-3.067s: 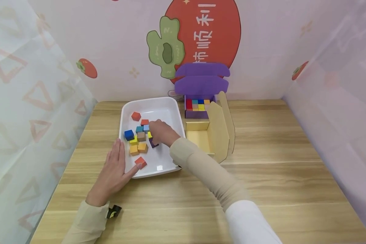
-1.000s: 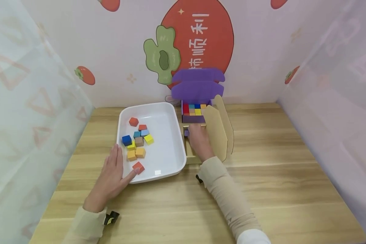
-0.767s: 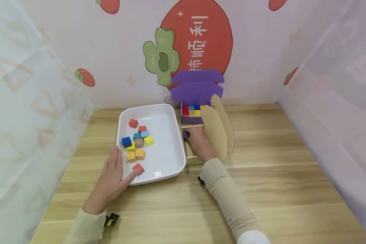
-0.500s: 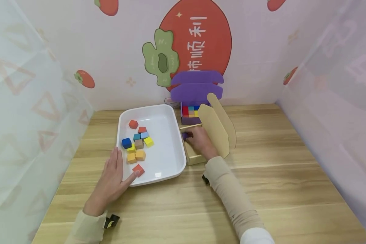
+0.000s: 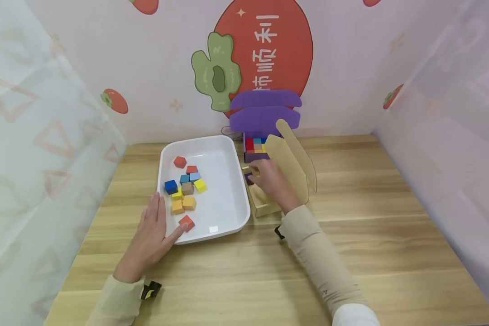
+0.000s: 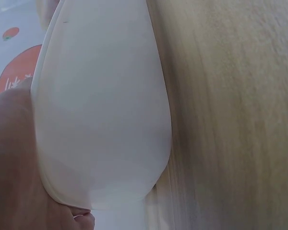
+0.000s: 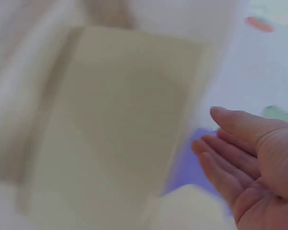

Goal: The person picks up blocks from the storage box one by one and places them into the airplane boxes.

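My left hand (image 5: 146, 237) lies along the left side of a white tray (image 5: 222, 203), its fingers straight against the outside. Its thumb reaches over the rim to a red block (image 5: 186, 222). Filling much of the left wrist view is the tray's outer wall (image 6: 105, 105). My right hand (image 5: 274, 181) hovers over a small open cardboard box (image 5: 266, 209), fingers loosely bent. A dark purple block (image 5: 249, 179) sits in the box's far left corner, close to the fingertips. The right wrist view shows nothing between that hand's thumb (image 7: 235, 122) and fingers.
Several loose blocks, among them a blue block (image 5: 170, 186) and a brown block (image 5: 187, 188), lie in the tray's left half. Behind the cardboard box stands a purple box (image 5: 253, 157) of blocks, its lid (image 5: 265, 118) raised. The cardboard lid (image 5: 287, 158) stands up at right.
My right hand carried the purple block from the tray into the cardboard box, then let go and rose slightly. The cardboard box has turned a little. My left hand stays at the tray.
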The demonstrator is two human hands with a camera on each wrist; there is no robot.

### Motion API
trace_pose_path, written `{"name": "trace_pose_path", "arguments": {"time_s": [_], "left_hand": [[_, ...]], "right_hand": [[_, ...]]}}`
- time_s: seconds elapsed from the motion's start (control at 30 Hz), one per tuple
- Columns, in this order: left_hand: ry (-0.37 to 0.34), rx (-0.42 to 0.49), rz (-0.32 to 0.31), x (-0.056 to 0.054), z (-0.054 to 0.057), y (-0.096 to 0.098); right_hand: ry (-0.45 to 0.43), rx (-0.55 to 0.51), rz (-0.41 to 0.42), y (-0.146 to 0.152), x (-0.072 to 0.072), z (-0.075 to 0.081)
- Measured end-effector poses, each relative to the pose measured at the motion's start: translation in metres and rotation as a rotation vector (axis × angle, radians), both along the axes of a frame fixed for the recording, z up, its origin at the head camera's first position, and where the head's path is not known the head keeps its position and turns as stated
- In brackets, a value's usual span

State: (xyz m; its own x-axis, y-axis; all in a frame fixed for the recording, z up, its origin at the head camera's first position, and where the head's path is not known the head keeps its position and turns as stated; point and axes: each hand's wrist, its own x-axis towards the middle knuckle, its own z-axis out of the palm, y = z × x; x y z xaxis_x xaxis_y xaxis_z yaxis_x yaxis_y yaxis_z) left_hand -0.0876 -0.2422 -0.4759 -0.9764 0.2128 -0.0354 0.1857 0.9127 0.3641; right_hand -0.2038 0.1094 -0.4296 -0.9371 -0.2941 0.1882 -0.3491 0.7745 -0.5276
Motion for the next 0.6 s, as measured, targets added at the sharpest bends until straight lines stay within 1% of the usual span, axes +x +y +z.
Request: {"name": "trace_pose_path", "arguments": {"time_s": [0.07,0.13,0.23,0.33,0.37,0.47,0.6], "left_hand": [[-0.001,-0.002,0.0,0.0,0.0,0.0],[-0.003,-0.001,-0.002,0.0,0.0,0.0],[0.001,-0.006,-0.003,0.0,-0.001,0.001],[0.008,-0.009,-0.003,0.0,-0.001,0.002],[0.009,-0.011,-0.001,0.0,-0.001,0.001],[0.011,-0.02,-0.002,0.0,0.0,0.0],[0.015,-0.014,-0.005,0.001,0.001,-0.001]], "right_hand": [[0.022,0.008,0.037,-0.007,0.003,0.017],[0.022,0.032,0.086,-0.015,0.005,0.034],[-0.039,0.08,0.147,-0.03,0.004,0.056],[-0.112,0.12,0.197,-0.048,-0.001,0.071],[-0.137,0.132,0.208,-0.054,-0.004,0.073],[-0.171,0.158,0.258,-0.075,-0.013,0.075],[-0.177,0.167,0.368,-0.104,-0.026,0.069]]}}
